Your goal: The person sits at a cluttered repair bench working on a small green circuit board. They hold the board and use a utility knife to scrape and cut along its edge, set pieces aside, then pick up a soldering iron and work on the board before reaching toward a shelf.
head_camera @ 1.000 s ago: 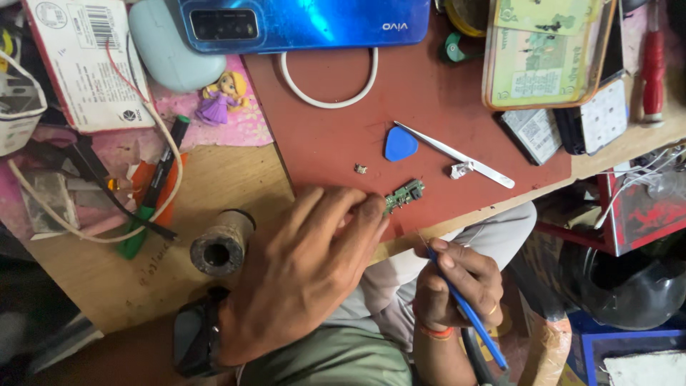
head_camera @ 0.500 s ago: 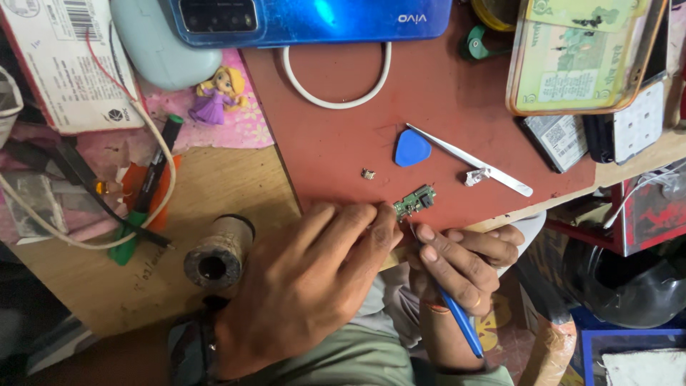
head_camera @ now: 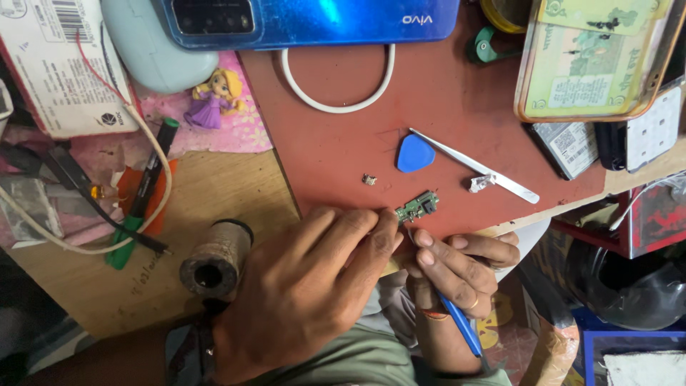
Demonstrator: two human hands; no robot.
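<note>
Here, left hand (head_camera: 307,286) pinching green circuit board (head_camera: 417,207), white barcoded box (head_camera: 61,64) upper left.

- The small green circuit board (head_camera: 418,207) lies on the red-brown mat (head_camera: 457,107), near edge.
- Far of it: blue triangular pick (head_camera: 414,153), metal tweezers (head_camera: 475,166) to the right.
- The cylindrical brown spool (head_camera: 214,259) stands left on the wooden tabletop (head_camera: 214,193).
</note>
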